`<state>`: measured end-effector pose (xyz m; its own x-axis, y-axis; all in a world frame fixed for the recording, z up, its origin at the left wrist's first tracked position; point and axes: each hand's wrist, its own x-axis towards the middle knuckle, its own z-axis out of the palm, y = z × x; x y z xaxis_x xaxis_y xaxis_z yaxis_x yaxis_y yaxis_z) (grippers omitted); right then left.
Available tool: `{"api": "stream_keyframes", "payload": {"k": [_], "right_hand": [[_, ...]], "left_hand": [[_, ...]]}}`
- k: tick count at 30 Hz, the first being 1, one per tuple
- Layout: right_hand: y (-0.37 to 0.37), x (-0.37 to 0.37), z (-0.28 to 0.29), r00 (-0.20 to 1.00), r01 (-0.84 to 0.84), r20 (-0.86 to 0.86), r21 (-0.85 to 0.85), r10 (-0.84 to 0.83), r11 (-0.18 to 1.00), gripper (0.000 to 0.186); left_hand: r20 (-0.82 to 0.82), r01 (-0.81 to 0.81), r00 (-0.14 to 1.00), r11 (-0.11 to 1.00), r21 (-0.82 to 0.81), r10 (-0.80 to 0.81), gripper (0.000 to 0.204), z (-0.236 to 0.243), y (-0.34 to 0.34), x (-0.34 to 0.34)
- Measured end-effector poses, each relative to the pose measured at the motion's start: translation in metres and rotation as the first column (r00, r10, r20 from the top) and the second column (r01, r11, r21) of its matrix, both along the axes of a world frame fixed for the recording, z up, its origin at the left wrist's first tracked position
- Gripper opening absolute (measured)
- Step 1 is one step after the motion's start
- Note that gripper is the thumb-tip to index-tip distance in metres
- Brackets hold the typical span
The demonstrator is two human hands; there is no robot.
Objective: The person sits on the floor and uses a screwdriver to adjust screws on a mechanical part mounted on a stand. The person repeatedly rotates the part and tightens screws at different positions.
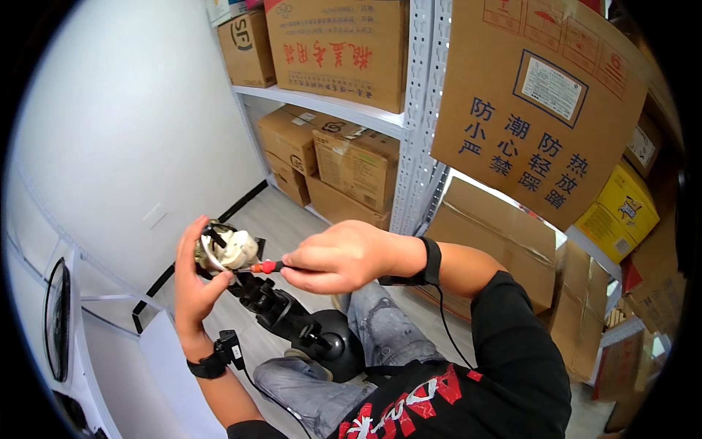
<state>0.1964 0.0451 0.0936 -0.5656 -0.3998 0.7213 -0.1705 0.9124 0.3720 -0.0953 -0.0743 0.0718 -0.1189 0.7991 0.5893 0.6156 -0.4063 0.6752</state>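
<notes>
My left hand is wrapped round the side of a white-and-metal fan motor, thumb below and fingers behind it. The motor sits at the top of a black stand that leans down to a round black base between my legs. From the right, my right hand grips a screwdriver with a red-and-black handle. Its shaft points left at the lower edge of the motor, close to my left thumb. Whether the tip sits in a screw is too small to tell.
A metal shelf ahead holds several cardboard boxes. At the right stand a large carton, more boxes and a yellow box. A white wall and a white desk-like unit are on the left. Cables hang from both wristbands.
</notes>
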Motion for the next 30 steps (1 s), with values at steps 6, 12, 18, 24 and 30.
{"api": "stream_keyframes", "payload": {"k": [6, 12, 18, 24, 30], "right_hand": [[-0.02, -0.007, -0.013, 0.994, 0.096, 0.012, -0.574, -0.108, 0.813, 0.017], [-0.038, -0.013, -0.008, 0.992, 0.084, -0.011, -0.679, -0.124, 0.729, 0.019], [-0.024, 0.002, 0.011, 0.982, 0.185, 0.035, -0.031, -0.184, 0.982, 0.021], [-0.022, 0.002, 0.009, 0.969, 0.241, 0.07, -0.073, -0.236, 0.968, 0.025], [-0.051, -0.006, 0.002, 0.946, 0.316, 0.155, -0.624, -0.283, 0.715, 0.018]], "left_hand": [[0.001, -0.002, 1.0, 1.0, 0.003, 0.002, 0.083, -0.005, 0.004, -0.004], [0.052, 0.01, 0.999, 1.0, -0.004, -0.009, 0.083, -0.004, 0.0, 0.0], [-0.002, 0.031, 1.0, 0.999, 0.019, -0.031, 0.082, 0.0, 0.0, -0.001], [-0.006, -0.013, 1.0, 0.999, 0.037, 0.013, 0.084, -0.003, 0.0, -0.004], [-0.106, -0.017, 0.994, 0.997, 0.079, 0.025, 0.083, -0.002, -0.002, -0.005]]}}
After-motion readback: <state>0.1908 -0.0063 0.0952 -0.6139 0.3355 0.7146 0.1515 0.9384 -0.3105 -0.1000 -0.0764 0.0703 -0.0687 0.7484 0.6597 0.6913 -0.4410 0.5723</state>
